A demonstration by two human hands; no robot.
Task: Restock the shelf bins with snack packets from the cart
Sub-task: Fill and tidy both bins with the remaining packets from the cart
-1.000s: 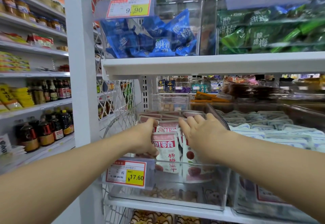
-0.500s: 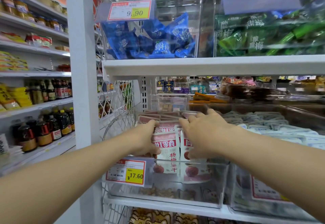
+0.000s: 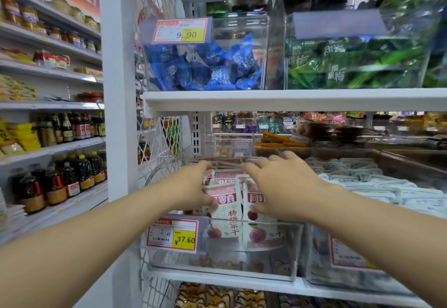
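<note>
Pink-and-white snack packets (image 3: 227, 202) stand in rows inside a clear shelf bin (image 3: 242, 257) on the middle shelf. My left hand (image 3: 193, 186) holds the left side of the front packets, thumb on the front face and fingers over the top edges. My right hand (image 3: 280, 186) lies across the right row, its fingers spread over the packet tops and its thumb against a packet front. The backs of the rows are hidden by both hands. The cart is out of view.
A 17.60 price tag (image 3: 173, 235) hangs on the bin front. White-and-blue packets (image 3: 377, 186) fill the bin to the right. On the shelf above are bins of blue packets (image 3: 212, 68) and green packets (image 3: 350, 66). Bottles (image 3: 60, 182) line the left-hand shelves.
Both hands stay in the same bin on the pink packets. The right hand has slid slightly further back over the packet tops, and the view has shifted a little.
</note>
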